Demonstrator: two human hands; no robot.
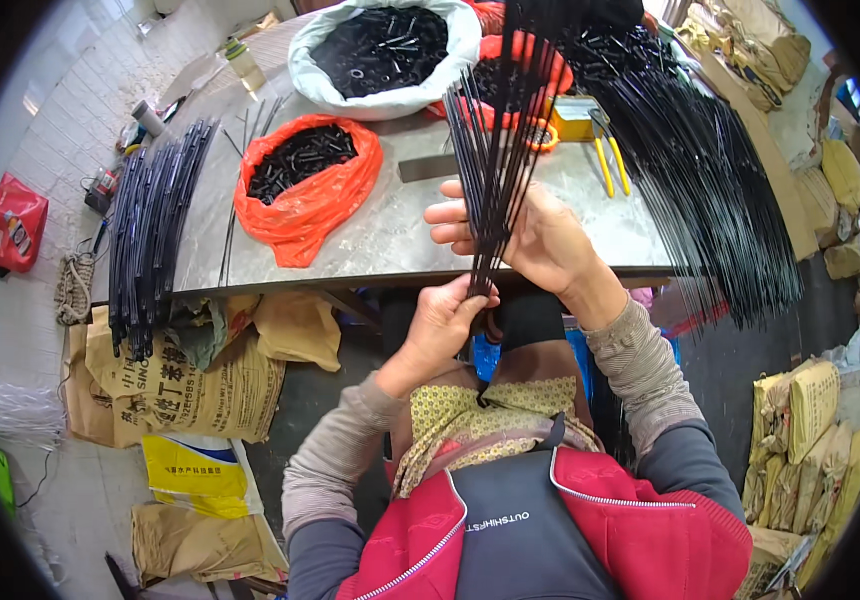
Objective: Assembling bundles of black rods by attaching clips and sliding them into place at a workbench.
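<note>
Both hands grip a fanned bundle of thin black metal rods (pixel 495 150) above the near edge of the grey metal bench (pixel 390 235): the left hand (pixel 445 320) pinches the lower ends, the right hand (pixel 535 235) wraps the bundle just above. An orange plastic bag of small black parts (pixel 305 185) lies to the left.

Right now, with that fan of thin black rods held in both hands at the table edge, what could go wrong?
The bundle of thin black rods is pinched only low down by the left hand and right hand, so rods may slip out downward. Its splayed upper ends reach over the orange bag and white sack of small black parts and could snag them. The rod pile overhanging the table edge could slide off if bumped.
</note>
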